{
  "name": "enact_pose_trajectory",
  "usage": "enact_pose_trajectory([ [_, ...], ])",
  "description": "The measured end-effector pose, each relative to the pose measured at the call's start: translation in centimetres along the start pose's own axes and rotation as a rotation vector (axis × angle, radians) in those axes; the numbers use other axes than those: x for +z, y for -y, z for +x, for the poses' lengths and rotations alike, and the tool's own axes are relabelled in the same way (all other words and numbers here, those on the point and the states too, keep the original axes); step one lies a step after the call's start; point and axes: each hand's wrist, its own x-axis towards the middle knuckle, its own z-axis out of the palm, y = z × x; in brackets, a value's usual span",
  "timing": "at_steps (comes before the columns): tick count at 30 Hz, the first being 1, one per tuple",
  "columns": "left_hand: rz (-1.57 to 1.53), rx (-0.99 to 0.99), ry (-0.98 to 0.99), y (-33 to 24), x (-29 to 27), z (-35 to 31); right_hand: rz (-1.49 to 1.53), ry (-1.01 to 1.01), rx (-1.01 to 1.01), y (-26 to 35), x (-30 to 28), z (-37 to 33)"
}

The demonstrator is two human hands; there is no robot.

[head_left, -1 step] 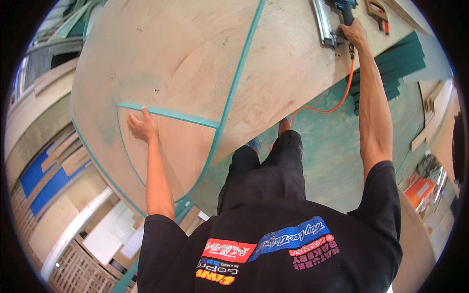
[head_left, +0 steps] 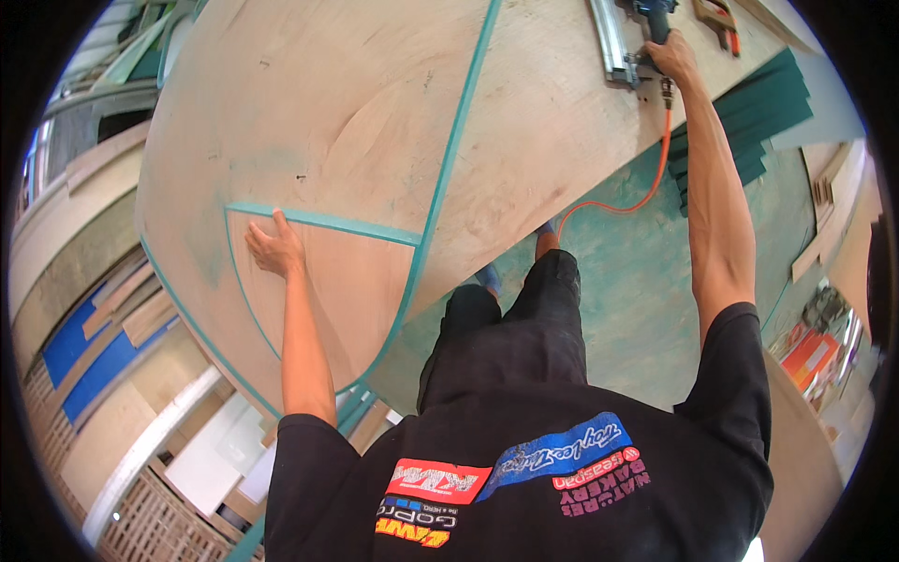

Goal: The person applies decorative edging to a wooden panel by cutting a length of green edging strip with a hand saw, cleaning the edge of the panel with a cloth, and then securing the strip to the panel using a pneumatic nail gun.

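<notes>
My left hand (head_left: 277, 252) lies on the wooden panel (head_left: 309, 112), its fingers partly bent but apart. The thumb touches a thin teal strip (head_left: 328, 221), which runs across the panel to meet a longer teal strip (head_left: 456, 131). Up at the far right, my right hand (head_left: 676, 58) is wrapped around the handle of an air nail gun (head_left: 613, 42) with a silver magazine. The gun is over the panel, its top cut off by the picture's edge. From its handle an orange air hose (head_left: 663, 155) curves down beneath the panel's edge.
A hand saw (head_left: 719, 21) with a wooden grip rests at the panel's far right. Dark green strips (head_left: 763, 117) are stacked beside the panel's right edge. Boards (head_left: 126, 304) and pale sheets (head_left: 217, 448) stand at the left. My feet are on the green-stained floor (head_left: 618, 309).
</notes>
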Motion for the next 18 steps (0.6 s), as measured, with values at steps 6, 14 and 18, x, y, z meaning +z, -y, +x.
enact_pose_trajectory([
  [6,0.04,-0.02,-0.017,1.5,-1.2,0.1,1.095,0.366,0.371,7.7,-0.3,-18.2],
  [14,0.066,-0.021,0.103,-1.0,-1.0,-0.2,1.751,0.497,0.645,17.5,5.3,-39.9],
  [18,0.091,-0.033,0.053,0.6,-0.3,0.4,1.997,0.5,0.728,20.9,7.1,-44.0],
])
